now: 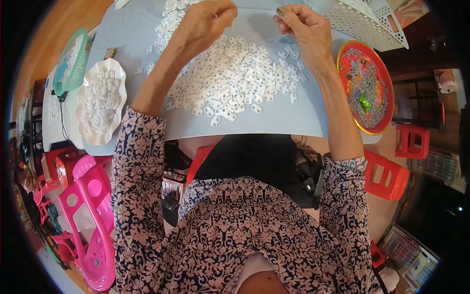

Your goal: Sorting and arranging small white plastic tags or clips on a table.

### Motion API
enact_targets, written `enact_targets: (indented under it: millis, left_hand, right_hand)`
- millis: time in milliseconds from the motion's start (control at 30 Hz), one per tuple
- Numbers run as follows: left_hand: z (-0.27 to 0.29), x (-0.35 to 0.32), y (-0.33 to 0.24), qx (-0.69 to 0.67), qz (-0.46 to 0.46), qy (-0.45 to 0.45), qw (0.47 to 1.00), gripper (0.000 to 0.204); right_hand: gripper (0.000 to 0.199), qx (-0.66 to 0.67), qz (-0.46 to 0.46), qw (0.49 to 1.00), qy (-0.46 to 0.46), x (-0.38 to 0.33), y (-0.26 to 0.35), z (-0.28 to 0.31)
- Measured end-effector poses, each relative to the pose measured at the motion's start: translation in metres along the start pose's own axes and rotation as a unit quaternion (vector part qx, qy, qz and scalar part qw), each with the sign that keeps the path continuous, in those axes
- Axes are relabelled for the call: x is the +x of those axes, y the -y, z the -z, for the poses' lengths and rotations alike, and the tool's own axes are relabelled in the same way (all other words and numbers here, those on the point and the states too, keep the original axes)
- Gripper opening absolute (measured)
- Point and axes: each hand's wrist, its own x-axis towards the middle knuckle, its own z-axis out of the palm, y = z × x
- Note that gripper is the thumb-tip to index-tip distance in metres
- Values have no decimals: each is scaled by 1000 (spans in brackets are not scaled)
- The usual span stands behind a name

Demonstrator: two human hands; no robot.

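Note:
My left hand [210, 22] is raised over the far part of the table, its fingers curled closed. Across from it, my right hand [307, 30] has thumb and fingers pinched together. What either hand holds is too small to make out; a faint pale line [254, 9] shows between them, perhaps a strand or an edge. Below the hands spreads a large heap of small white plastic pieces [230, 78], each with dark round spots. A little pile of grey metal bits [288, 39] lies by my right wrist.
A scalloped white dish [120, 73] of white pieces and a green basket [58, 83] stand left. At right are a red tray [390, 98] of grey metal parts and a white perforated basket [364, 22]. Pink chairs [98, 196] and red stools [387, 176] flank the grey table [298, 117].

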Motion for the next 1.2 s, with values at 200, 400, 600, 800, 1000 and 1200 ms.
enact_targets:
  millis: [200, 400, 600, 800, 1000, 1200]
  left_hand:
    - [6, -6, 12, 200, -137, 56, 969, 12]
    - [6, -24, 7, 203, -114, 152, 961, 14]
    - [-5, -36, -2, 201, -121, 140, 962, 10]
    - [0, -32, -1, 140, -65, 133, 979, 10]
    - [-3, -24, 1, 197, -110, 101, 969, 9]
    - [-13, -24, -1, 252, -156, 112, 948, 8]
  right_hand:
    - [15, 8, 46, 999, 15, -5, -17, 2]
    - [19, -8, 38, 999, 36, -4, -27, -3]
    - [18, -14, 49, 997, 55, -5, -22, -6]
    - [16, 15, 39, 996, 80, -7, -14, -10]
    - [16, 22, 20, 996, 86, -7, -12, -10]
    - [15, 3, 12, 995, 103, -8, -9, -9]
